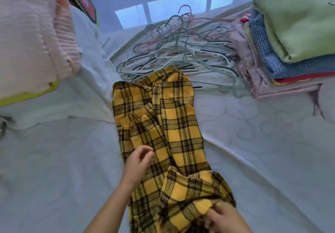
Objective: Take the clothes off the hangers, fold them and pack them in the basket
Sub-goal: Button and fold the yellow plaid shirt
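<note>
The plaid shirt (163, 133) is lying lengthwise on the bed (262, 151), off its hanger, collar end up by the hanger pile (181, 51). Right hand (220, 218) has the near hem bunched up in a pinch, left hand (138, 162) sits on the left edge with fingers loosely curled, not really holding anything. Looks like soft, light flannel, so I'd guess it'll flop and wrinkle if you grab the middle. Better to take it by the hem corners or shoulder seams. Folded stack (293, 38) sits far right.
</note>
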`<state>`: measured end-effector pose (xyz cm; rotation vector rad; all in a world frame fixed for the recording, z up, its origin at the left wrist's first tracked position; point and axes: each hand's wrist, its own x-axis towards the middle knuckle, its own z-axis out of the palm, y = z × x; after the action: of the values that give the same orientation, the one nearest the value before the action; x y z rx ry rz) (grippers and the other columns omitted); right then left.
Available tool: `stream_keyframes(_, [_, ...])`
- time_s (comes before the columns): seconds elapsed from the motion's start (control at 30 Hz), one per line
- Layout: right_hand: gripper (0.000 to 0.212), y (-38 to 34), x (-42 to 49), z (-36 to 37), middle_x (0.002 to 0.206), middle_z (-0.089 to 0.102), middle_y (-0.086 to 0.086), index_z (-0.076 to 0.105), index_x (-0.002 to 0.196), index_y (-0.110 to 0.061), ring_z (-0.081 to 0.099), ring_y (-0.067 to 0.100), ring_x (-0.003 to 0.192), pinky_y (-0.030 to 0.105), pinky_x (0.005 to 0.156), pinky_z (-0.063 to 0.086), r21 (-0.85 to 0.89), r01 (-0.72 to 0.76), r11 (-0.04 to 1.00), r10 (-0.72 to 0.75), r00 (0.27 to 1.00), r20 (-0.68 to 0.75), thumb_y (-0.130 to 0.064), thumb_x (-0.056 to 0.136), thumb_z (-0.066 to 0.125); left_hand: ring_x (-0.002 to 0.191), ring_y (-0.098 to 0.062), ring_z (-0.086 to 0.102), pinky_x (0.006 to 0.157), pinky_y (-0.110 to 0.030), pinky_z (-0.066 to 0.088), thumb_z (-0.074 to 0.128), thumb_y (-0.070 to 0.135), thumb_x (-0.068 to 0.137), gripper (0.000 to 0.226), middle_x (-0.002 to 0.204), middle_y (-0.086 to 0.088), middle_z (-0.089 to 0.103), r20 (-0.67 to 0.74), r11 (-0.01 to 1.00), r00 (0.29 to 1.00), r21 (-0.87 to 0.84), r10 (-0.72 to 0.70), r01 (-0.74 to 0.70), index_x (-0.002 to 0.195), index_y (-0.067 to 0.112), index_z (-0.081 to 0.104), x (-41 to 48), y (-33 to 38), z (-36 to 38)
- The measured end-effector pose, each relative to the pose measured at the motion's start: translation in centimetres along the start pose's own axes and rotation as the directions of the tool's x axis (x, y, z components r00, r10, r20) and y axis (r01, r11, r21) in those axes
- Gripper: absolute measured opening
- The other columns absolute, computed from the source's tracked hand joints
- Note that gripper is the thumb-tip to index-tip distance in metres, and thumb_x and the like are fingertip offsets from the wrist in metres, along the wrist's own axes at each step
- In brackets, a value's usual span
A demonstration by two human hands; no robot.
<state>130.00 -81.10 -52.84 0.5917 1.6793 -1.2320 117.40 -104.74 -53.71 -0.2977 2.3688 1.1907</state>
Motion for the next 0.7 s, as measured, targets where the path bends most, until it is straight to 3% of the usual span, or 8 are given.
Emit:
stream_keyframes(0.07, [0.029, 0.1, -0.1, -0.2, 0.062, 0.060, 0.004, 0.052, 0.066, -0.010, 0.054, 0.009, 0.052, 0.021, 0.059, 0.042, 0.084, -0.081, 0.993, 0.101, 0.960, -0.260, -0.026, 0.090, 0.053, 0.090, -0.003, 0.057, 0.073, -0.014, 0.046, 0.055, 0.029, 0.092, 0.008, 0.098, 0.010, 0.061, 0.156, 1.000, 0.987, 0.009, -0.020, 0.019, 0.100, 0.030, 0.055, -4.2, -1.4, 2.1])
stream_keyframes(0.13, [0.029, 0.6, -0.5, -1.4, 0.082, 0.051, 0.017, 0.048, 0.074, -0.002, 0.050, 0.024, 0.065, 0.031, 0.067, 0.043, 0.338, -0.012, 0.941, 0.200, 0.826, -0.528, -0.022, 0.096, 0.048, 0.097, 0.004, 0.050, 0.072, -0.008, 0.038, 0.048, 0.042, 0.092, 0.023, 0.109, 0.017, 0.053, 0.252, 0.994, 0.963, -0.021, -0.095, 0.104, 0.114, 0.037, 0.045, -6.7, -1.7, 3.6])
stream_keyframes(0.2, [0.031, 0.9, -0.1, -1.9, 0.096, 0.046, 0.019, 0.051, 0.096, 0.003, 0.053, 0.034, 0.086, 0.046, 0.078, 0.050, 0.582, 0.039, 0.813, 0.342, 0.776, -0.530, -0.028, 0.096, 0.050, 0.106, 0.001, 0.045, 0.078, -0.010, 0.035, 0.039, 0.054, 0.088, 0.040, 0.117, 0.019, 0.045, 0.289, 0.995, 0.952, 0.023, -0.103, 0.101, 0.125, 0.039, 0.037, -7.6, -1.7, 4.1])
stream_keyframes(0.3, [0.042, -0.4, -0.3, -0.7, 0.097, 0.066, 0.022, 0.057, 0.115, 0.005, 0.062, 0.034, 0.089, 0.045, 0.077, 0.051, 0.765, -0.089, 0.637, 0.421, 0.872, -0.249, -0.027, 0.089, 0.061, 0.132, -0.001, 0.025, 0.104, -0.019, 0.025, 0.033, 0.073, 0.082, 0.070, 0.137, 0.021, 0.028, 0.286, 0.987, 0.953, 0.092, 0.101, -0.132, 0.140, 0.035, 0.030, -6.3, -1.0, 3.7])
stream_keyframes(0.4, [0.033, -1.4, -1.4, -0.5, 0.080, 0.072, 0.019, 0.068, 0.094, 0.004, 0.066, 0.027, 0.070, 0.036, 0.068, 0.053, 0.574, -0.163, 0.803, 0.319, 0.930, -0.182, -0.025, 0.078, 0.070, 0.132, -0.005, 0.026, 0.111, -0.029, 0.020, 0.048, 0.071, 0.078, 0.076, 0.142, 0.015, 0.035, 0.522, 0.906, 0.835, 0.247, 0.175, -0.345, 0.141, 0.032, 0.033, -4.3, 1.2, 3.3])
stream_keyframes(0.53, [0.043, -6.9, -6.9, -3.7, 0.070, 0.072, 0.007, 0.074, 0.075, -0.010, 0.067, 0.017, 0.059, 0.017, 0.052, 0.049, 0.116, 0.179, 0.977, -0.130, 0.930, -0.344, -0.049, 0.057, 0.078, 0.123, -0.008, 0.037, 0.105, -0.034, 0.034, 0.073, 0.056, 0.066, 0.070, 0.125, 0.010, 0.054, 0.612, 0.907, 0.783, 0.260, 0.111, -0.332, 0.125, 0.025, 0.054, -3.4, 1.5, 1.9])
stream_keyframes(0.63, [0.037, -14.4, -8.0, -5.7, 0.059, 0.058, 0.000, 0.066, 0.070, -0.010, 0.051, 0.006, 0.052, 0.012, 0.049, 0.039, -0.398, 0.381, 0.835, -0.496, 0.833, -0.244, -0.047, 0.066, 0.068, 0.095, 0.000, 0.050, 0.084, -0.022, 0.042, 0.080, 0.042, 0.065, 0.043, 0.098, 0.013, 0.054, 0.629, 0.973, 0.765, 0.057, 0.137, -0.222, 0.104, 0.031, 0.066, -4.1, -0.2, -0.3])
stream_keyframes(0.7, [0.022, -20.2, -5.2, -5.9, 0.070, 0.058, -0.005, 0.065, 0.081, -0.012, 0.050, 0.002, 0.059, 0.010, 0.056, 0.041, -0.512, 0.507, 0.694, -0.673, 0.709, -0.210, -0.033, 0.078, 0.070, 0.083, -0.005, 0.057, 0.077, -0.022, 0.047, 0.081, 0.033, 0.064, 0.017, 0.089, 0.003, 0.061, 0.508, 0.957, 0.837, -0.283, 0.205, -0.063, 0.078, 0.031, 0.071, -4.4, -0.5, -1.6])
